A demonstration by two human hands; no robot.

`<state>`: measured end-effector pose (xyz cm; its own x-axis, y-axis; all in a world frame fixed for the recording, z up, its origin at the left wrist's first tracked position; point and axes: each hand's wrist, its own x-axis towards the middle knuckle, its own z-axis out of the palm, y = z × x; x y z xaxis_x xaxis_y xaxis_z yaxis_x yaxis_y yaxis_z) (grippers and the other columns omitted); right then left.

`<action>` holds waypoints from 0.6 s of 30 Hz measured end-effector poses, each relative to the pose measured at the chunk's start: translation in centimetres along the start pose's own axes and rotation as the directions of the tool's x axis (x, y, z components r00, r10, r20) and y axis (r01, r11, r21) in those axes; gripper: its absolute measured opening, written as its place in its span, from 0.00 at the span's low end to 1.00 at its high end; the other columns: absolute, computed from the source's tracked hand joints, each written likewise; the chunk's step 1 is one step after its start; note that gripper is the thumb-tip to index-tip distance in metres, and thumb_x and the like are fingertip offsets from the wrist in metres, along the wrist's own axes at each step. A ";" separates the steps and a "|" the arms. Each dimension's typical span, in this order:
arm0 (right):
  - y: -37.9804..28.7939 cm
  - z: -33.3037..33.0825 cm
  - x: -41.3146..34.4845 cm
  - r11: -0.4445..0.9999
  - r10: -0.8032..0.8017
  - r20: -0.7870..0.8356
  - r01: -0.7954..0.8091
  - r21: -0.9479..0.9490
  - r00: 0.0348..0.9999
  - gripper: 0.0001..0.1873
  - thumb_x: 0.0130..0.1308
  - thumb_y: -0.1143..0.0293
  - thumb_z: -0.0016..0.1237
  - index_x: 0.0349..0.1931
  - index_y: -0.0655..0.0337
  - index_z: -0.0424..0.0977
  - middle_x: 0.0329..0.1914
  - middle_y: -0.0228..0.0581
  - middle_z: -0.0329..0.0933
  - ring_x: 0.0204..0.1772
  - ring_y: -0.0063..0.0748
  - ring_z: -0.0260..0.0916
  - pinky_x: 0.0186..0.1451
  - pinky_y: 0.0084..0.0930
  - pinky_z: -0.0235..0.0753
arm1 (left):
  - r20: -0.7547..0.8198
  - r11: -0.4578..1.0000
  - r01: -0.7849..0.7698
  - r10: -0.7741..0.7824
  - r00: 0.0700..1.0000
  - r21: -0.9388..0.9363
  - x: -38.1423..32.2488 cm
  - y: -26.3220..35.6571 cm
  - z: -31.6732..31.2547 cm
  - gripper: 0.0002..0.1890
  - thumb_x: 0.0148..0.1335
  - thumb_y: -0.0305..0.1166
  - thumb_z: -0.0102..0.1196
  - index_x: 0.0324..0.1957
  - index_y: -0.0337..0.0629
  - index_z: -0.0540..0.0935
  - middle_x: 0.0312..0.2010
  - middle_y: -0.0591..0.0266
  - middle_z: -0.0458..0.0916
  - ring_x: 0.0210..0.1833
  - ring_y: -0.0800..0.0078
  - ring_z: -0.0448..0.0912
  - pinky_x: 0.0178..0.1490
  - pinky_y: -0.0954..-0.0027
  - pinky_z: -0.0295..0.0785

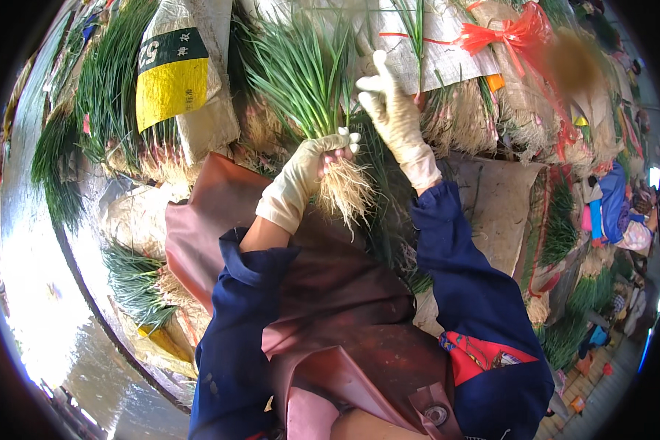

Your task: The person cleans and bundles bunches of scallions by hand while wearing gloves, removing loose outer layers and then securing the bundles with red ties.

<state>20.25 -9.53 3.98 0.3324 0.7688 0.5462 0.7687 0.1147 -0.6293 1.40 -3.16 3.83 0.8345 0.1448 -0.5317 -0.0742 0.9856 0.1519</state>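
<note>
My left hand (311,165), in a pale knit glove, grips a bunch of green onions (313,82) just above the roots. The leaves fan out away from me and the stringy roots (346,187) hang towards my lap. To its right my right hand (388,99), gloved alike, is raised with its fingers apart and nothing seen in it. Beyond that hand a few long green stalks (415,33) lie on a white sheet (440,66). A brown apron (341,275) covers my lap.
Piles of green onions (115,82) lie at the left, one partly under a printed sack (170,71). More rooted bundles (456,115) lie at the upper right, by a red plastic tie (509,36). A sack cloth (495,209) lies right of my arm. Another person (616,203) is at the far right.
</note>
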 end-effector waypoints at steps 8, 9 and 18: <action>-1.7 1.4 0.2 0.793 0.467 0.094 -0.369 -0.485 0.879 0.24 0.64 0.65 0.46 0.60 0.39 0.59 0.29 0.40 0.78 0.22 0.36 0.73 0.25 0.30 0.74 | -0.183 0.979 -0.078 0.113 0.977 0.190 -1.2 -0.2 1.3 0.09 0.57 0.25 0.55 0.40 0.32 0.78 0.26 0.61 0.79 0.21 0.86 0.72 0.18 0.91 0.61; 0.5 0.1 1.1 0.706 0.564 -0.048 -0.512 -0.490 0.824 0.22 0.64 0.62 0.47 0.58 0.40 0.60 0.28 0.41 0.78 0.23 0.39 0.75 0.27 0.32 0.75 | -0.179 0.989 -0.088 0.108 0.978 0.116 -2.1 0.2 1.4 0.09 0.57 0.25 0.55 0.40 0.32 0.78 0.25 0.61 0.78 0.21 0.85 0.72 0.18 0.91 0.61; 2.2 -5.5 -0.4 0.576 0.789 0.182 -0.603 -0.552 0.587 0.19 0.61 0.47 0.48 0.36 0.55 0.73 0.28 0.41 0.78 0.32 0.41 0.77 0.40 0.34 0.73 | -0.098 0.945 -0.142 0.178 0.979 0.295 -0.5 -0.2 1.6 0.19 0.57 0.31 0.58 0.50 0.34 0.75 0.28 0.62 0.81 0.19 0.88 0.70 0.17 0.89 0.62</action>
<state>24.85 -13.08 5.40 0.7023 0.6561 -0.2763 0.5439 -0.7449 -0.3865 1.89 -3.57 5.36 0.7502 0.3255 -0.5756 -0.0273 0.8850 0.4649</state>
